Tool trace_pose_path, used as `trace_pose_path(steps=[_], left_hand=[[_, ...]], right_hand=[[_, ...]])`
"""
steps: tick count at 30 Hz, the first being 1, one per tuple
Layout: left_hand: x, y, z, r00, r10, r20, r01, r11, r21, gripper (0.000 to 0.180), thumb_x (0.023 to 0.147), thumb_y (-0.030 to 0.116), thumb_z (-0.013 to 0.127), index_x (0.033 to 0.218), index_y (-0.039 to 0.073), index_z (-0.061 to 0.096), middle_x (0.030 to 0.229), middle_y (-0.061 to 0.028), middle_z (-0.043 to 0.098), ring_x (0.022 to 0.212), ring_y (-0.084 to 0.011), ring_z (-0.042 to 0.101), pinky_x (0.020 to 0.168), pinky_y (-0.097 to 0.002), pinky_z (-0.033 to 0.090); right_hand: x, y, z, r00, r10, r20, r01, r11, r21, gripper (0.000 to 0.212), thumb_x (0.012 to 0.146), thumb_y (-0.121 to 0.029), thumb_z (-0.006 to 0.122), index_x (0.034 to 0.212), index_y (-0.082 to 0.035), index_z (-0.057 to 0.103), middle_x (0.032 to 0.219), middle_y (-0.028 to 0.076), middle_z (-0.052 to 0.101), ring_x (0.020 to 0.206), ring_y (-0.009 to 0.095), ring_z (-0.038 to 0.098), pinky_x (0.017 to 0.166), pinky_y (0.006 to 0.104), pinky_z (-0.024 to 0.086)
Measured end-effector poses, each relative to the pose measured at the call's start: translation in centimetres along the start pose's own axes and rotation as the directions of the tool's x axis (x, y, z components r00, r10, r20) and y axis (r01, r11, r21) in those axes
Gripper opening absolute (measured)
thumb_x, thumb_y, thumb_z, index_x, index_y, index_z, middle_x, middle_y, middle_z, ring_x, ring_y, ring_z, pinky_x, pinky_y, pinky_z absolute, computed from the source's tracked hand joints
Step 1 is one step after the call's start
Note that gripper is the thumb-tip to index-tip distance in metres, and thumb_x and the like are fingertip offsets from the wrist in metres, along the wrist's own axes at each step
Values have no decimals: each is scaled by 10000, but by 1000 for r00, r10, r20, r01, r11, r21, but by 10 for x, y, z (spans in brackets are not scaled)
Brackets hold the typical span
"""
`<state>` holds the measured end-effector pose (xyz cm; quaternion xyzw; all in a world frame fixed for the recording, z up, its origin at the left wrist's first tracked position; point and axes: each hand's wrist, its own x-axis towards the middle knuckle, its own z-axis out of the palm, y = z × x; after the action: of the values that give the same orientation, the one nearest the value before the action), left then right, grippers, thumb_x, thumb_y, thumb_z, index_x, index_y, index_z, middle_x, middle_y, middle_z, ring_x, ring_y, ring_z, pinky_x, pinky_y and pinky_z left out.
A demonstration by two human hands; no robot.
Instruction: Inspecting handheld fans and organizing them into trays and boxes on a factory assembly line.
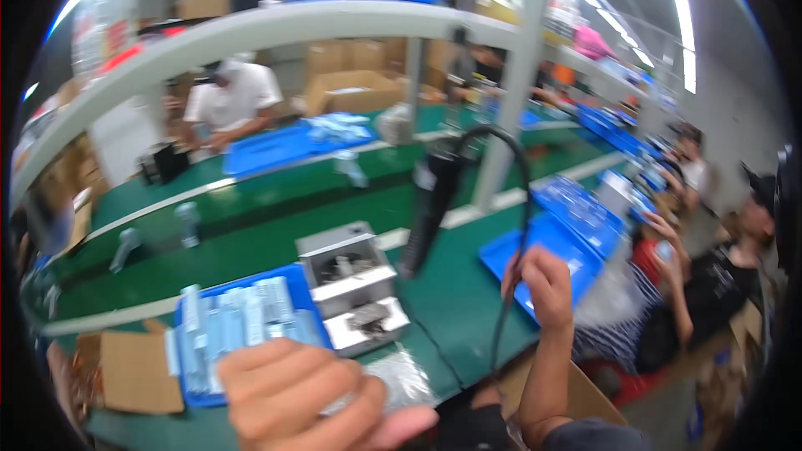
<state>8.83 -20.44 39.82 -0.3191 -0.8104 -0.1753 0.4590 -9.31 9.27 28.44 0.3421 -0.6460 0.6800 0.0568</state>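
My left hand (292,397) is large at the lower edge, its fingers curled and its thumb stretched to the right. What it holds, if anything, is hidden. Just beyond it lies a clear plastic bag (405,380); I cannot tell whether they touch. My right hand (543,288) is raised at the right with closed fingers, right at a black cable (525,200). Whether it grips the cable is unclear. The cable loops from a black cylindrical power tool (430,205), which hangs tilted over the green table.
A blue tray (313,321) holds several light-blue packets. Beside it stand an open cardboard box (142,372) and grey-white boxes (347,259) with metal parts. More blue trays (543,255) lie at the right. A green conveyor (276,217) crosses behind a white post (505,117). Co-workers sit around.
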Motion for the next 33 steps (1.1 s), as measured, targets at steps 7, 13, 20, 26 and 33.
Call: trace_pose_path(steps=[7, 13, 20, 26, 33], left_hand=[[-1, 5, -5, 968, -89, 237, 105, 993, -58, 228, 673, 105, 858, 763, 49, 656, 717, -75, 606, 599, -243, 588, 524, -331, 436], [-3, 43, 16, 884, 20, 467, 165, 922, -352, 166, 749, 177, 813, 773, 68, 690, 701, -68, 620, 565, -259, 604, 485, -344, 439], [-213, 124, 83, 164, -298, 940, 745, 662, 80, 187, 894, 203, 599, 882, 26, 659, 935, -220, 668, 857, -389, 674, 749, -513, 539], [-370, 213, 75, -244, -765, 596, 964, -124, 236, 108, 876, -7, 569, 981, -3, 543, 848, -208, 659, 794, -388, 655, 715, -445, 506], [-362, 230, 83, -298, -813, 501, 947, -185, 262, 334, 770, 103, 797, 993, 42, 555, 767, -75, 603, 681, -224, 600, 646, -353, 492]], right_hand=[[-246, 73, 8, 695, 658, 291, -484, 727, -487, 353, 1058, -325, 489, 1304, -101, 606, 1300, 115, 614, 1239, 253, 568, 1001, 390, 462], [-372, 142, 23, 818, 510, 265, -143, 627, -766, 444, 1017, -436, 480, 1408, -230, 523, 1560, 64, 383, 1503, 317, 228, 1123, 645, 222], [-301, 147, 78, 820, 479, 314, -161, 719, -676, 170, 915, -149, 576, 998, -6, 616, 1012, 226, 638, 939, 437, 606, 800, 497, 488], [-253, 139, 155, 639, 356, 682, -236, 935, -266, 132, 914, -125, 629, 936, 5, 645, 834, 157, 649, 782, 312, 658, 696, 387, 510], [-262, 120, 181, 205, 340, 918, -109, 940, -324, 266, 784, -287, 767, 794, -30, 698, 866, 188, 705, 887, 372, 678, 750, 441, 528]])
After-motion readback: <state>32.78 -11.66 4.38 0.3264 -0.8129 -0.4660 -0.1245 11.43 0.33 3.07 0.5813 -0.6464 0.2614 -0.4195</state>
